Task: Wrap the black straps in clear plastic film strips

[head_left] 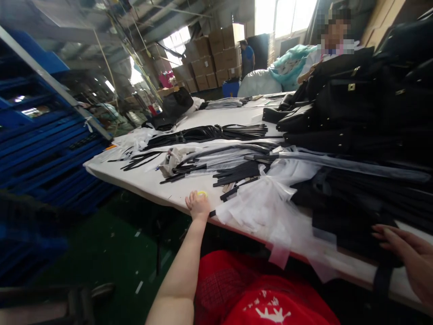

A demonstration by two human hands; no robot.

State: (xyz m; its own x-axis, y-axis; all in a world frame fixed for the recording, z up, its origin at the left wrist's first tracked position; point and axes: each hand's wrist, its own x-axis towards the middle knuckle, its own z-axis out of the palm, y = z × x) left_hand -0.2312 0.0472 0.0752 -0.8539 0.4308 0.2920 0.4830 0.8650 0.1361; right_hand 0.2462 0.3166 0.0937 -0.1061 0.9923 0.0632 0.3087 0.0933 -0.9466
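Note:
My left hand [198, 205] reaches out to the near edge of the white table [152, 180], fingers curled round a small yellow roll of tape [202, 194]. My right hand [406, 253] lies at the lower right with fingers stretched out, resting on a stack of black material [352, 203]. Between the hands lie clear plastic bags [267, 203] and loose black straps [237, 174].
Black handbags [355, 99] are piled at the table's far right, with a seated person [333, 43] behind them. More strap bundles [209, 133] lie mid-table. Blue racks [40, 135] stand left, cardboard boxes [216, 56] and another person [247, 56] at the back. Green floor lies below.

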